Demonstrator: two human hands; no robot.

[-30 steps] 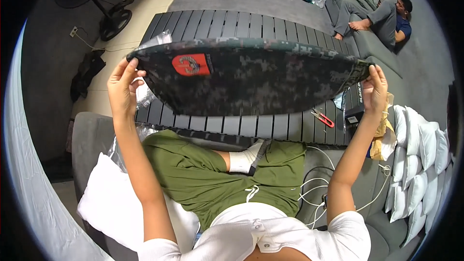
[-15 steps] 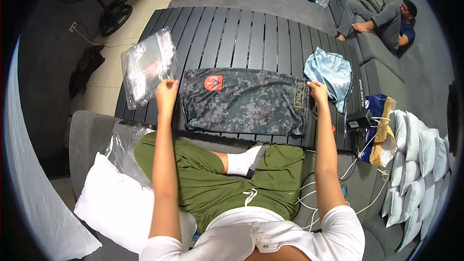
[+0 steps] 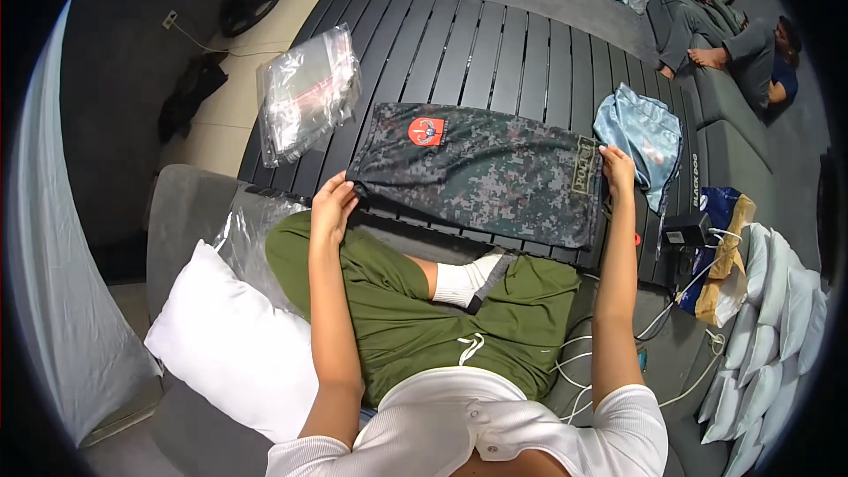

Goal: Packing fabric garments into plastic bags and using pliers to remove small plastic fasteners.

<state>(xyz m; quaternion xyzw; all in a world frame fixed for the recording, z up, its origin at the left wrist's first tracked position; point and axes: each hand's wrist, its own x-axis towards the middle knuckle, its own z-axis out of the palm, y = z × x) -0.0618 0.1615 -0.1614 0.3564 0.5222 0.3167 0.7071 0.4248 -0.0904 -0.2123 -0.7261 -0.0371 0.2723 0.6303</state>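
A folded dark camouflage garment (image 3: 495,181) lies flat in front of me, with a red emblem near its left end and a tan lettered patch at its right end. My left hand (image 3: 333,201) pinches its near left corner, which is lifted slightly and bunched. At the right edge, beside the lettered patch, my right hand (image 3: 618,165) grips the fabric between thumb and fingers. Just past that hand lies a crumpled light blue cloth (image 3: 643,134). A stack of clear plastic bags (image 3: 309,93) rests beyond my left hand.
The garment lies on a dark slatted table (image 3: 442,44). A white pillow (image 3: 234,336) is at my left. To the right are a black power adapter (image 3: 687,231), white cables, a blue-and-gold bag (image 3: 731,278) and stacked pale cushions (image 3: 768,336). Another person (image 3: 742,62) reclines on a sofa.
My left hand has moved from the garment's far left corner down to its near left corner, which is now pulled in. The right hand stays at the right edge. The view has shifted.
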